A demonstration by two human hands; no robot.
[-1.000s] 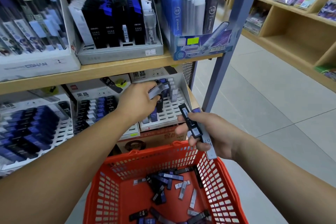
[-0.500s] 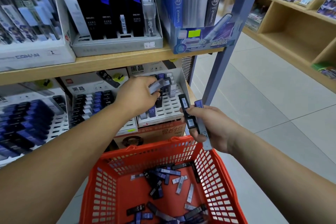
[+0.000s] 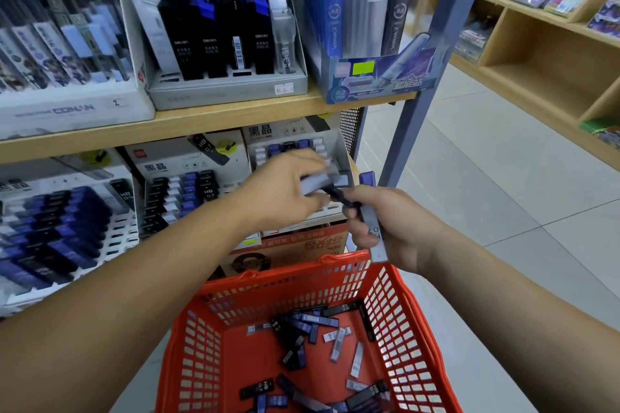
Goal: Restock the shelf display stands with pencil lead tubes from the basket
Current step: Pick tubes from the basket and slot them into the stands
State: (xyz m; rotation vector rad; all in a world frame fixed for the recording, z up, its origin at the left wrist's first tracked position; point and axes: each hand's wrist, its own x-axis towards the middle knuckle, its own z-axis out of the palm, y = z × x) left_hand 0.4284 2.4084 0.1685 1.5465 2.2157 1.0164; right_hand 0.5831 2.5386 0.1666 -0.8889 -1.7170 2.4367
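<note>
My left hand [image 3: 285,191] grips a grey lead tube [image 3: 318,182] in front of the white slotted display stand [image 3: 330,157] on the lower shelf. Its fingers meet my right hand [image 3: 399,228], which holds a long grey tube with a blue cap [image 3: 370,211] and a black tube [image 3: 339,196]. The left fingers touch the black tube's end. Below, the red basket [image 3: 407,318] holds several loose black, blue and grey lead tubes [image 3: 312,335].
Two more slotted stands [image 3: 188,191] [image 3: 60,228] with blue and black tubes sit to the left. The upper shelf [image 3: 201,124] carries boxed lead displays. A blue-grey post [image 3: 426,60] rises on the right; beyond it lie tiled floor and wooden shelving [image 3: 536,54].
My left hand has drawn back from the stand toward my right hand with its grey tube. The right hand rose slightly until the two hands meet at the black tube.
</note>
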